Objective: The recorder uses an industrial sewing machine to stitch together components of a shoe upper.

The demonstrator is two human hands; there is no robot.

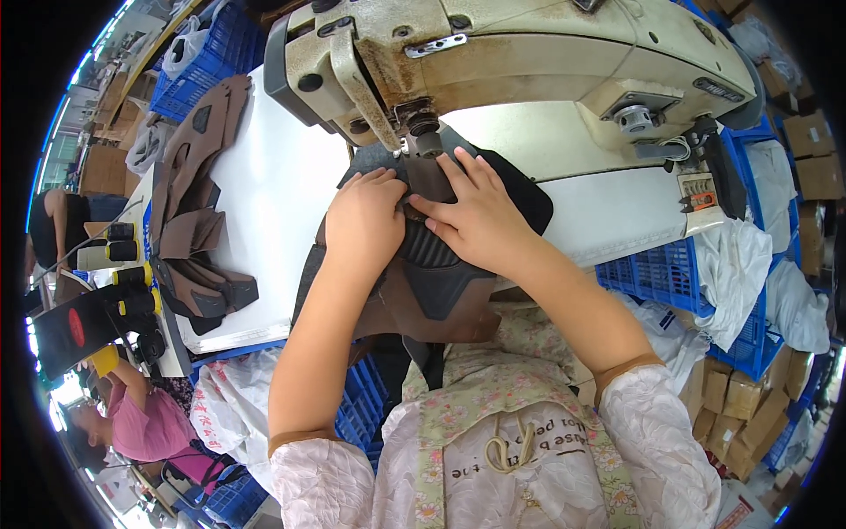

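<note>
A brown and black shoe upper [441, 286] lies under the needle area of a cream, rust-stained industrial sewing machine [529, 62]. Its near part hangs over the table's front edge toward my lap. My left hand [366, 216] has its fingers curled on the left side of the upper, close to the presser foot [407, 148]. Across from it, my right hand [485, 212] rests on the upper with fingers stretched out and spread, the fingertips beside the machine's round post [427, 141]. The needle tip itself is too small to make out.
On the white table [264, 176], several more brown uppers [198, 167] lie piled at the left. Thread spools [132, 273] stand beyond them. Blue crates [656, 269] with white bags flank the right, near cardboard boxes [740, 406]. Another person in pink [154, 423] sits at the lower left.
</note>
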